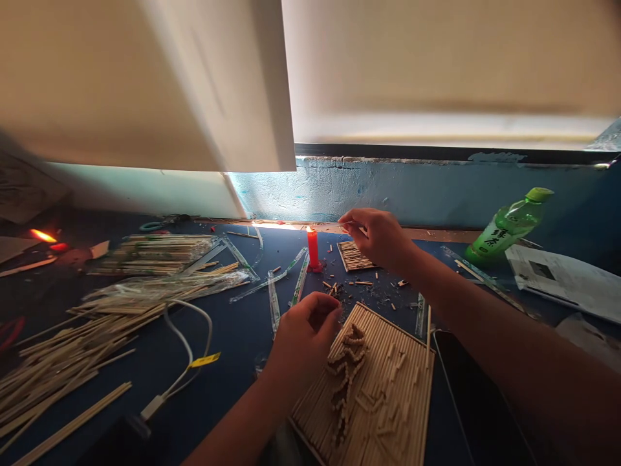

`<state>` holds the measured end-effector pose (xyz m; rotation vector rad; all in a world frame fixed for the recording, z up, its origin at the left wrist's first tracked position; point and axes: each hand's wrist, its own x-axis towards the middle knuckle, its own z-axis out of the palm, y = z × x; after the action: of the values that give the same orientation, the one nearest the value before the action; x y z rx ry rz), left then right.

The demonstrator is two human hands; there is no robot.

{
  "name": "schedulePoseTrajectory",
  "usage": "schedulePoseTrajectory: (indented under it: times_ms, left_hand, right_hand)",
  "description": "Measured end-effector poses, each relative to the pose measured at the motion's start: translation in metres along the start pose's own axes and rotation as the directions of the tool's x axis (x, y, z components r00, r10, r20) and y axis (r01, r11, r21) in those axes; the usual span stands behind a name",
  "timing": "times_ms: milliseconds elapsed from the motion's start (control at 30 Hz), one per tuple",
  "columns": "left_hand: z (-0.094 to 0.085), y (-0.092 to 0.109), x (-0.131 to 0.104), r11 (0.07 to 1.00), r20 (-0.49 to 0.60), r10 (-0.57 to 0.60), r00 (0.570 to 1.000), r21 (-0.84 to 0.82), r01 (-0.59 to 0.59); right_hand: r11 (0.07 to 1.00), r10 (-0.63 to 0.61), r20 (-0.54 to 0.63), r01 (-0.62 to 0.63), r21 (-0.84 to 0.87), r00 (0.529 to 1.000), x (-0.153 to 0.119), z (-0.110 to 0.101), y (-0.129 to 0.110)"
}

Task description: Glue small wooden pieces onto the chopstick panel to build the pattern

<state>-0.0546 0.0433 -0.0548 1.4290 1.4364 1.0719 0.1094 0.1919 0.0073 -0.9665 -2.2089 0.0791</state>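
Note:
A lit red candle (313, 250) stands upright near the wall. To its right my right hand (371, 233) is raised, fingers pinched on a small thin piece pointing toward the flame; I cannot make out what it is. My left hand (310, 327) is closed, thumb and fingertips together, over the upper left edge of a stick panel (412, 362); anything between the fingertips is hidden. On the panel lie a raised wavy row of short stick pieces (347, 369) and loose cut pieces (388, 414). A smaller stick panel (356, 256) lies behind, partly under my right hand.
Bundles of thin sticks (155, 255) and loose sticks (63, 362) cover the left, beside a white cable (209, 323). A green bottle (509, 226) leans at the right near papers (567, 281). A dark phone (475, 395) lies under my right forearm. Another flame (43, 236) burns far left.

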Motion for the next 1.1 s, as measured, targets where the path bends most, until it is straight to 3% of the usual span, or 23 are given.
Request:
schedulePoseTrajectory:
  times_ms: [633, 1100]
  left_hand:
    - [0.0008, 0.001, 0.0008, 0.999, 0.006, -0.011, 1.0, 0.044, 0.011]
    - [0.0031, -0.0022, 0.0031, 0.989, 0.032, -0.053, 0.998, -0.135, 0.057]
  right_hand:
    - [0.999, -0.025, -0.007, 0.025, 0.032, 1.0, 0.0022, 0.0021, 0.0024]
    - [0.999, -0.024, -0.004, 0.024, 0.036, 1.0, 0.0029, 0.0022, 0.0017]
